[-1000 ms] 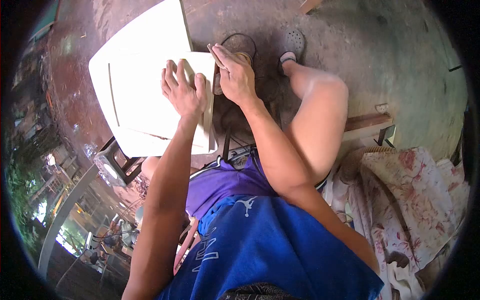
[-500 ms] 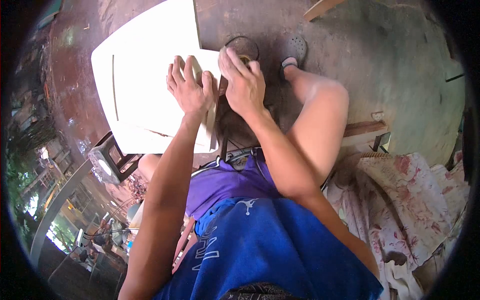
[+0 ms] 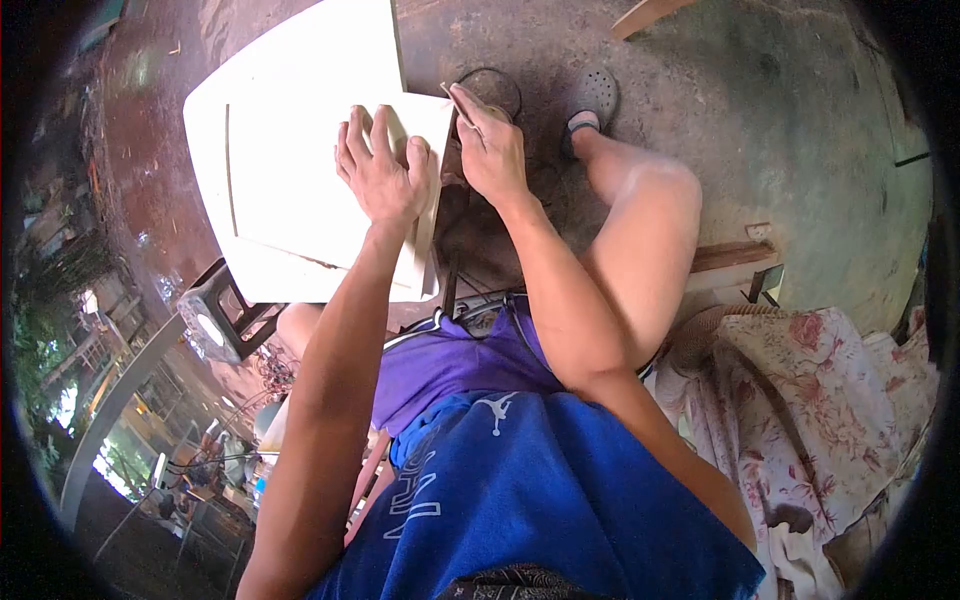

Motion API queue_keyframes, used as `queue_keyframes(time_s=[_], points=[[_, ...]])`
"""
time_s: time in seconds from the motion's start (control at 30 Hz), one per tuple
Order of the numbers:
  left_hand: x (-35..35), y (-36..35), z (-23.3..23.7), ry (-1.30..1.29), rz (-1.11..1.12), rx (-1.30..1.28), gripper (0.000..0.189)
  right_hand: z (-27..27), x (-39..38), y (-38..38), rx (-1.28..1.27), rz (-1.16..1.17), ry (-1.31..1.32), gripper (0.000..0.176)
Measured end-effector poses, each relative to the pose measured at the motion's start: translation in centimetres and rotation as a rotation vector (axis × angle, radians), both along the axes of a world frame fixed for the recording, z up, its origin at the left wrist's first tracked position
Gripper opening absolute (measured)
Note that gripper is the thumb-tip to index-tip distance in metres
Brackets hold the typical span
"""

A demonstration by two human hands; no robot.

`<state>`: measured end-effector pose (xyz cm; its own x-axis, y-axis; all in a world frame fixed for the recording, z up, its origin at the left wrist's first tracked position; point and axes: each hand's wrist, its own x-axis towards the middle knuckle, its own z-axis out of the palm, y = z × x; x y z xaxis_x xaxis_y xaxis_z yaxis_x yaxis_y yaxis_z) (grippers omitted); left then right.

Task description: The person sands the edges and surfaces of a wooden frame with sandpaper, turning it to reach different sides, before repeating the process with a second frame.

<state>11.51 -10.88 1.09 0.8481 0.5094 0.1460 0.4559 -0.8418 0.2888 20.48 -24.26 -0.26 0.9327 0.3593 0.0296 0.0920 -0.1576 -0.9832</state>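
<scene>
A large white panel (image 3: 300, 150) lies in front of me, overexposed, with a thin dark line near its left side. My left hand (image 3: 383, 170) rests on a narrower white piece (image 3: 425, 112) at the panel's right side, palm down with its fingers spread. Beside that piece's right edge, my right hand (image 3: 490, 150) holds a thin, flat brownish pad (image 3: 462, 104) between thumb and fingers. The pad's upper end is close to the piece's top right corner; whether it touches the edge is hard to tell.
Under the panel's lower left corner stands a dark stool (image 3: 215, 315). A floral cloth (image 3: 820, 400) and a ribbed hose (image 3: 700, 335) are at the right. A wooden piece (image 3: 645, 15) lies at the top, and my foot in a grey clog (image 3: 595, 95) is on the floor.
My right hand has turned and moved slightly right, away from the white piece's edge, so the thin pad now shows. My left hand has stayed nearly in place.
</scene>
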Motion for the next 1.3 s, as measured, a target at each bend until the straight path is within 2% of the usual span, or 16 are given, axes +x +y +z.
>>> queue_keyframes(time_s=[0.1,0.17,0.23,0.37,0.53,0.63,0.77,0.87,1.0,1.07,1.1,1.17,1.3], points=[[0.1,0.0,0.0,0.021,0.019,-0.011,0.059,0.9,-0.9,-0.1,-0.046,-0.04,-0.052,0.041],[0.0,0.1,0.1,0.017,0.01,-0.016,0.06,-0.1,-0.6,0.3,-0.004,-0.062,-0.04,0.042],[-0.3,0.1,0.0,0.026,0.003,-0.006,0.06,-0.9,0.3,0.5,0.025,0.011,0.063,0.042],[-0.1,0.3,-0.4,0.041,0.002,0.01,0.062,0.1,-0.7,0.0,0.013,-0.04,0.043,0.043],[-0.1,-0.1,-0.1,0.048,0.007,0.013,0.063,-0.9,0.0,0.0,-0.042,0.034,0.018,0.039],[0.1,0.2,-0.1,0.058,0.011,0.017,0.063,0.8,-0.6,-0.7,-0.117,0.036,-0.033,0.04],[-0.1,0.2,-0.3,0.051,0.001,0.017,0.064,-1.9,0.0,0.3,-0.008,0.003,-0.027,0.045],[-0.1,0.3,-0.3,0.069,0.006,0.015,0.064,0.4,0.1,-0.2,0.023,-0.014,0.012,0.043],[-0.1,0.2,0.0,0.05,-0.018,-0.001,0.065,-1.9,0.4,-0.2,0.057,0.008,0.051,0.042],[-0.1,0.1,0.1,0.11,0.017,-0.013,0.066,-3.9,-0.1,-0.5,-0.446,0.305,0.364,0.044],[0.0,0.0,0.0,0.097,0.012,-0.007,0.066,-5.3,-1.4,-0.4,-0.431,0.267,0.385,0.045],[0.0,0.1,-0.1,0.1,0.04,-0.013,0.067,-4.2,-2.3,-0.8,-0.313,0.16,0.464,0.045],[-0.3,0.0,0.2,0.099,-0.001,0.014,0.069,-6.9,-2.1,-0.9,-0.193,0.001,0.374,0.043]])
